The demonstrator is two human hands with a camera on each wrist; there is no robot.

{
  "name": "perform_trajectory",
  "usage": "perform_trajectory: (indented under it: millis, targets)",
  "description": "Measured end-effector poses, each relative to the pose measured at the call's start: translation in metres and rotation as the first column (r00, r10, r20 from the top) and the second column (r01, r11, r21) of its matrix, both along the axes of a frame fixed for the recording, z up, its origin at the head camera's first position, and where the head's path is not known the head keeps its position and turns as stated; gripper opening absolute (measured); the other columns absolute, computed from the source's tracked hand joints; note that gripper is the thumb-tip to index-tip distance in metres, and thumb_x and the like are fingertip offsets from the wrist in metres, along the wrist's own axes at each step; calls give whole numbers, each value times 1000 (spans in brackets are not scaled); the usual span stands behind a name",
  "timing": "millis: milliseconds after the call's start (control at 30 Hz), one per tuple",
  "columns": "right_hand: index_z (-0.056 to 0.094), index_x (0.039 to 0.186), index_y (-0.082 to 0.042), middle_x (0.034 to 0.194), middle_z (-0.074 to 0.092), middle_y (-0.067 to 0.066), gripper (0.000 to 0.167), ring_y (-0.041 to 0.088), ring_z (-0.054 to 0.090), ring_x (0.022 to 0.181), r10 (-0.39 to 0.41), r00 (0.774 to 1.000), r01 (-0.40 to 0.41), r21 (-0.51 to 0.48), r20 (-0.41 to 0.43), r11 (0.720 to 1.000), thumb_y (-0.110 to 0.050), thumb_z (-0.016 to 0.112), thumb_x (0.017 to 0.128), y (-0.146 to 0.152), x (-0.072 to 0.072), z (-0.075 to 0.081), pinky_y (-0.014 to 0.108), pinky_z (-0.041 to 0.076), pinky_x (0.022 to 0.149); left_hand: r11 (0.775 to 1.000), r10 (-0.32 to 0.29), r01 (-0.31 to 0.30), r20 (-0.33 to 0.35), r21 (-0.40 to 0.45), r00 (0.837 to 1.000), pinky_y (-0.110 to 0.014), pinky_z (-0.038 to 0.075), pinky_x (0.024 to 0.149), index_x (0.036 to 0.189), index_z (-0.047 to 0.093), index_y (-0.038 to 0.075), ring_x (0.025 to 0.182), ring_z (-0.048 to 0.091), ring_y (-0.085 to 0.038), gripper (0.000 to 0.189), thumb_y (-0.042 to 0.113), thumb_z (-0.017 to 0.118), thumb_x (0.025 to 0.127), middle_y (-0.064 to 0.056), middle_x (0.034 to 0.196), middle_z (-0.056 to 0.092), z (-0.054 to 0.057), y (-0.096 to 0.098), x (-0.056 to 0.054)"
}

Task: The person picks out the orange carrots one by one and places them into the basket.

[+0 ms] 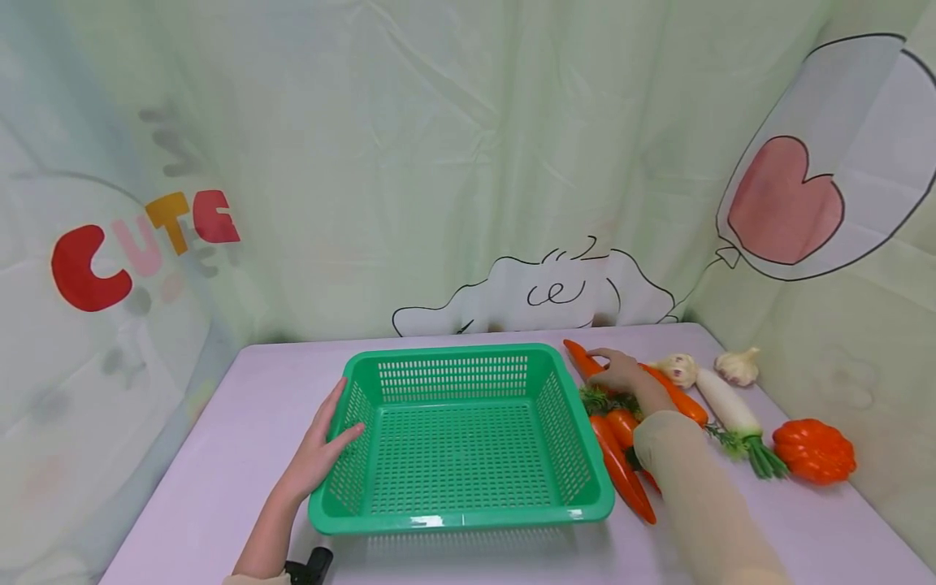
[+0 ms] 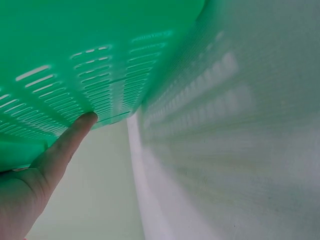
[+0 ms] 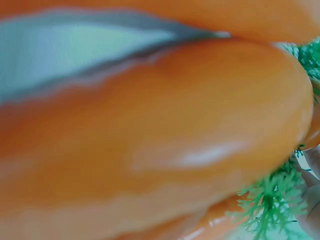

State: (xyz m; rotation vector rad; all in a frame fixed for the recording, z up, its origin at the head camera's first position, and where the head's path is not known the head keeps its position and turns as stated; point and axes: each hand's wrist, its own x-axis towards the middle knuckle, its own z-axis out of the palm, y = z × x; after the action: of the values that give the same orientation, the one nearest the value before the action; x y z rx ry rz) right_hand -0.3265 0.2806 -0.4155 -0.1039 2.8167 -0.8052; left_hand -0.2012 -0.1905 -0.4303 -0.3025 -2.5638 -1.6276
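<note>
A green plastic basket (image 1: 461,517) with slotted walls and nothing in it stands in the middle of the table. My left hand (image 1: 319,448) grips its left rim, the thumb over the edge and the fingers along the outer wall. In the left wrist view a straight finger (image 2: 70,142) touches the slotted wall. On the other side, my right hand (image 1: 627,380) reaches over a group of carrots, its fingertips at a far orange carrot (image 1: 578,354). A large orange carrot (image 3: 165,145) fills most of the right wrist view, and whether the fingers close round one cannot be told.
Another carrot (image 1: 680,396) lies right of my right hand, and a long red-orange vegetable (image 1: 621,475) lies beside the basket. Farther right are two garlic bulbs, one garlic bulb (image 1: 737,367) near the edge, a white radish (image 1: 725,402) and a ribbed orange-red vegetable (image 1: 814,452).
</note>
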Motion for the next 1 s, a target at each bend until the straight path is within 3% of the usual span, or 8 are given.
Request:
perform_trajectory:
  millis: [133,300,700,1000]
  targets:
    - [42,132,3,116,47,36,57,41,51,95,51,997,-50,17,-61,999,-15,61,81,4,0,8,40,48,71,1000,-7,7,-8,-5,1000,-66,13,99,148,11,16,137,5,-37,74,25,56,90,-13,152,7,1,-1,0]
    - [39,134,1,115,46,35,59,38,51,89,93,993,-94,-22,-68,995,-16,61,83,6,2,22,36,49,65,1000,-2,2,-14,-15,1000,-66,12,99,148,12,15,137,5,-37,73,23,56,90,-14,152,7,0,-1,0]
    - [35,138,-2,116,45,33,63,30,54,79,60,995,-65,-69,-75,996,-18,63,83,1,20,50,33,50,61,999,3,-4,-14,-41,1000,-68,10,98,148,16,16,137,4,-37,69,26,55,91,-11,152,5,-1,1,-1]
    - [36,137,0,115,45,35,63,24,58,72,99,988,-112,-105,-120,988,-16,64,82,-1,36,63,33,53,60,999,1,-2,-21,-45,1000,-68,9,98,147,19,14,137,3,-37,65,22,52,92,-12,152,5,0,2,1]
